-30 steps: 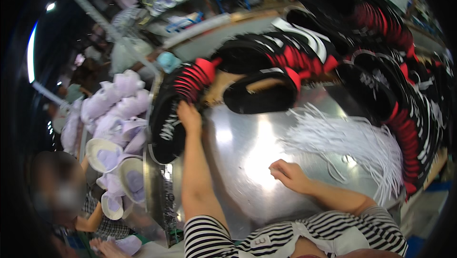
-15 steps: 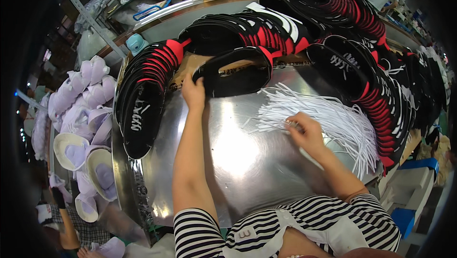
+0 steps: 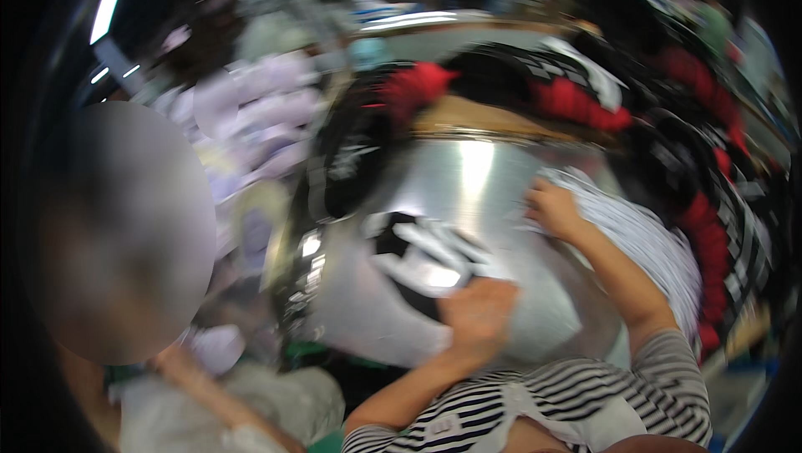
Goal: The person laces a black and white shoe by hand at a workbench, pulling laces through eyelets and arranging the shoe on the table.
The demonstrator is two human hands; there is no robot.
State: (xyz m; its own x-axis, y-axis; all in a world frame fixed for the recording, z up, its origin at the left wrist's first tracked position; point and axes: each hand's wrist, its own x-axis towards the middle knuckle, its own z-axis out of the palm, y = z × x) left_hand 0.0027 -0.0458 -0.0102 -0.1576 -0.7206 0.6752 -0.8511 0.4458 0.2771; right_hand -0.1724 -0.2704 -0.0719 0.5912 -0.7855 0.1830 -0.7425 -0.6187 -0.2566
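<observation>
A black and white shoe upper [image 3: 409, 253] lies on the shiny metal tabletop [image 3: 351, 319], smeared by motion. My left hand [image 3: 480, 315] is closed at its near right end, the fingertips hidden. At the left end of a bundle of white shoelaces [image 3: 647, 248] is my right hand [image 3: 551, 207], its fingers curled together. Whatever these fingers pinch is too blurred to make out.
Rows of nested black and red shoe uppers [image 3: 351, 152] curve around the table's left, far and right sides. Pale lilac shoe pieces [image 3: 259, 102] are heaped to the left. Another person's arm [image 3: 209, 390] shows at the lower left.
My left hand has come from the table's far side toward me with the shoe upper, which now shows white markings. My right hand has shifted to the laces' end. The view has swung left.
</observation>
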